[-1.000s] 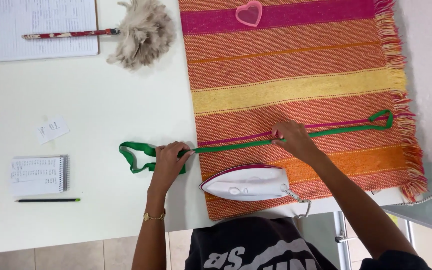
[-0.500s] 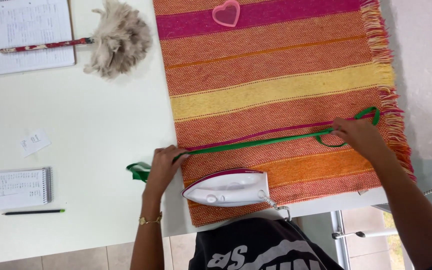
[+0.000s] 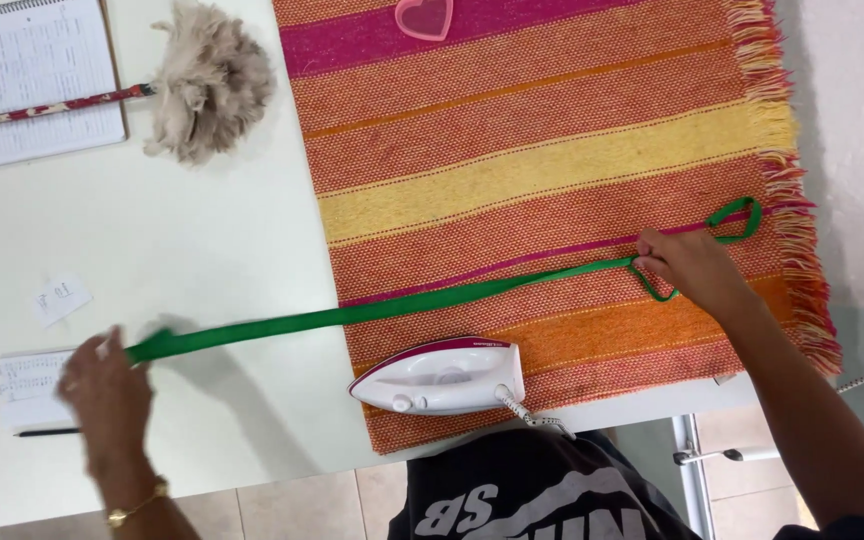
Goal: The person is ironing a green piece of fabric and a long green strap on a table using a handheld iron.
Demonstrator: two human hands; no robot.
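Observation:
A long green ribbon [image 3: 402,306] is stretched across the white table [image 3: 212,260] and the striped orange, pink and yellow woven cloth [image 3: 552,160]. My left hand [image 3: 107,390], blurred, grips the ribbon's left end over the table at the left. My right hand [image 3: 690,268] pins the ribbon on the cloth at the right, where it loops near the fringe. A white and maroon iron [image 3: 442,376] lies on the cloth's near edge, between my hands.
A feather duster [image 3: 202,85] with a red patterned handle lies at the back left, across an open notebook [image 3: 32,85]. A pink heart-shaped cutter [image 3: 424,17] sits on the cloth's far end. A small notepad [image 3: 27,385], a pencil and a paper scrap lie at the left.
My left hand has pulled the ribbon's bunched left end far out to the left, straightening it. My right hand slid right along the ribbon toward the fringe.

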